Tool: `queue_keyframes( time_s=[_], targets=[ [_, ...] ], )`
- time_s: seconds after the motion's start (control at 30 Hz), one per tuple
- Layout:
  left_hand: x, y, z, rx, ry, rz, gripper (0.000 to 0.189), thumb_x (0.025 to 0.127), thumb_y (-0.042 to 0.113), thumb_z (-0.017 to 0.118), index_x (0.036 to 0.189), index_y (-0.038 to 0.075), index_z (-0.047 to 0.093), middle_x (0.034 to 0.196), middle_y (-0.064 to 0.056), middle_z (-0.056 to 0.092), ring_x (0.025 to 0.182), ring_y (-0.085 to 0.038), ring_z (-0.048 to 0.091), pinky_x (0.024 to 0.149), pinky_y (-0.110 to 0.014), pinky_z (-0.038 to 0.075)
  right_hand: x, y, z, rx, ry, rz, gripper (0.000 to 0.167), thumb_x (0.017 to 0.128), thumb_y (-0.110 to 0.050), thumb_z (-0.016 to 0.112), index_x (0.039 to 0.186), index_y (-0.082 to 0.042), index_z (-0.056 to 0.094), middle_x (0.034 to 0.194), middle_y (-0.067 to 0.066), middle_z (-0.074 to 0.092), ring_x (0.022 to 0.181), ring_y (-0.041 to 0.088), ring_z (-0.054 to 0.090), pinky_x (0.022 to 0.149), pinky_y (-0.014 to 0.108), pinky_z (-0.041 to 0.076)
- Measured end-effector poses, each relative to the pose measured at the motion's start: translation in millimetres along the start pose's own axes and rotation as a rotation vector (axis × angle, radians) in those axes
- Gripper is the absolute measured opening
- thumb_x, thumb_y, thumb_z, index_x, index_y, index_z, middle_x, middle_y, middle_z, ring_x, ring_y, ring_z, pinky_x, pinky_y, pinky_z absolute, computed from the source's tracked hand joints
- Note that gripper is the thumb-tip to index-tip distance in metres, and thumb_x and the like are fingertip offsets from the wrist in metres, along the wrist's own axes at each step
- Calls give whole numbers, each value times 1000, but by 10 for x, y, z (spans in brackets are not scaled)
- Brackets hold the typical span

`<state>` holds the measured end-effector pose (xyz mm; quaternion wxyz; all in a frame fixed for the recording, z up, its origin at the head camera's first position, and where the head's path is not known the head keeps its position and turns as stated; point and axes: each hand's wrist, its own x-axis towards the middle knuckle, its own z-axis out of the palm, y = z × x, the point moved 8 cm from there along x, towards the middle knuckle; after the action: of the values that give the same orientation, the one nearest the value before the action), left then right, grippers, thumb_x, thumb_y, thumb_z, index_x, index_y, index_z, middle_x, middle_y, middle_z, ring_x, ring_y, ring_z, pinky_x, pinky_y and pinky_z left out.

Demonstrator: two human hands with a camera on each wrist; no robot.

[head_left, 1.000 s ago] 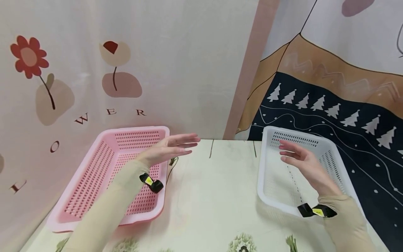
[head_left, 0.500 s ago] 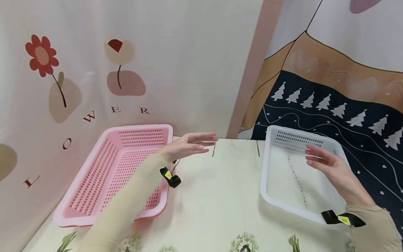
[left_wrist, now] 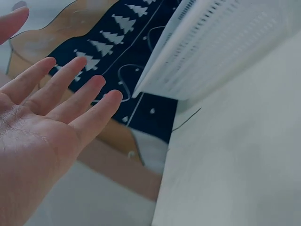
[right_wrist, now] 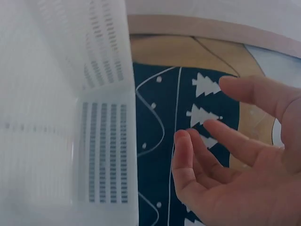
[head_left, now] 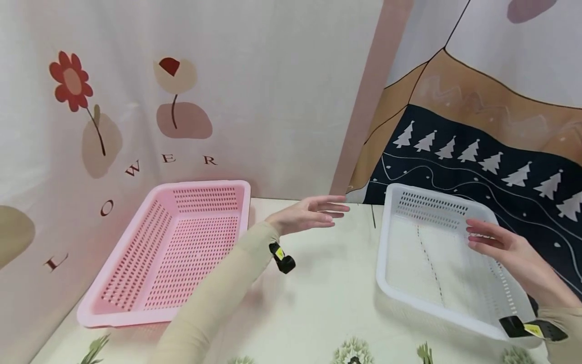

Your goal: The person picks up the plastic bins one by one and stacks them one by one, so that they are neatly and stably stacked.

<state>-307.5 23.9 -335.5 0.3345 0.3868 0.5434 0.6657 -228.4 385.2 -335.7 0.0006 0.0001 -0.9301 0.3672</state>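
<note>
My left hand (head_left: 309, 214) hovers over the table between the two baskets, fingers extended toward the right and holding nothing. In the left wrist view its palm shows with the fingers spread. Above the right part of the white basket (head_left: 384, 242) is my right hand (head_left: 511, 253), its fingers loosely bent with nothing in them. That basket has slotted walls and stands on the right side of the table. A pink slotted basket (head_left: 132, 318) stands at the left, behind and beside my left forearm. Both baskets show bare floors.
A pale tablecloth (head_left: 327, 298) with printed dandelions covers the table. Behind it hangs a light curtain (head_left: 282, 101) with printed flowers and letters. The cloth at the right has a dark band (head_left: 436, 167) with white trees. Each wrist carries a small black camera.
My left hand has moved right, from the pink basket's edge to above the table's middle. My right hand has also shifted right across the white basket. The head view has turned slightly.
</note>
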Motion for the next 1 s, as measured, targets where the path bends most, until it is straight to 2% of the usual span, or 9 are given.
queue_keyframes(
  time_s=[0.1, 0.2, 0.33, 0.43, 0.53, 0.7, 0.83, 0.9, 1.0],
  targets=[
    [97, -81, 58, -32, 6, -23, 62, 93, 2, 52, 151, 5, 29, 151, -22, 31, 135, -24, 38, 110, -41, 30, -23, 69, -34, -49, -29, 9, 68, 98, -37, 56, 145, 6, 32, 141, 32, 35, 108, 25, 50, 86, 60, 44],
    [189, -141, 90, -69, 25, -33, 63, 92, 1, 51, 151, 6, 30, 152, -20, 31, 134, -22, 40, 111, -42, 28, -48, 150, -78, -61, -53, 6, 68, 99, -35, 55, 143, 10, 30, 143, 37, 29, 113, 50, 40, 85, 76, 33],
    [318, -188, 142, -95, 50, -32, 64, 91, 1, 51, 151, 7, 30, 151, -15, 35, 134, -21, 41, 111, -42, 29, -85, 296, -125, -41, -43, 20, 68, 100, -32, 54, 143, 13, 27, 145, 40, 21, 118, 56, 30, 88, 79, 24],
    [416, -251, 194, -99, 56, -36, 64, 91, 1, 51, 151, 6, 29, 151, -12, 35, 134, -21, 40, 109, -40, 32, -103, 405, -155, -37, -11, 28, 67, 101, -29, 53, 143, 14, 26, 145, 41, 20, 120, 58, 26, 90, 78, 22],
    [498, -374, 245, -105, 63, -61, 65, 91, 0, 50, 152, 5, 27, 152, -9, 33, 133, -20, 41, 107, -38, 35, -121, 514, -197, -32, 9, 43, 66, 101, -31, 51, 145, 12, 25, 146, 41, 18, 123, 60, 22, 91, 78, 19],
    [585, -631, 308, -118, 95, -121, 65, 92, 0, 51, 152, 8, 28, 154, -9, 30, 133, -22, 41, 105, -36, 38, -166, 672, -267, 14, 22, 29, 64, 102, -31, 49, 150, 3, 23, 151, 36, 9, 133, 57, 9, 94, 78, 9],
    [632, -783, 357, -151, 103, -132, 65, 91, 1, 52, 152, 8, 29, 152, -11, 31, 137, -30, 36, 104, -37, 39, -197, 791, -302, 16, 52, 9, 64, 102, -30, 49, 150, 4, 23, 155, 30, 9, 145, 29, 5, 97, 76, 10],
    [651, -846, 388, -176, 105, -138, 65, 92, 1, 52, 152, 8, 28, 151, -10, 34, 136, -31, 36, 103, -37, 40, -212, 862, -301, 11, 56, 23, 65, 103, -31, 48, 149, 8, 22, 154, 31, 10, 146, 23, 5, 98, 76, 11],
    [672, -939, 441, -218, 116, -161, 64, 93, 0, 51, 152, 11, 29, 147, -8, 39, 131, -27, 44, 103, -39, 41, -240, 975, -286, 7, 56, 51, 68, 103, -32, 46, 147, 12, 18, 152, 35, 10, 145, 15, 10, 98, 74, 14]
  ],
)
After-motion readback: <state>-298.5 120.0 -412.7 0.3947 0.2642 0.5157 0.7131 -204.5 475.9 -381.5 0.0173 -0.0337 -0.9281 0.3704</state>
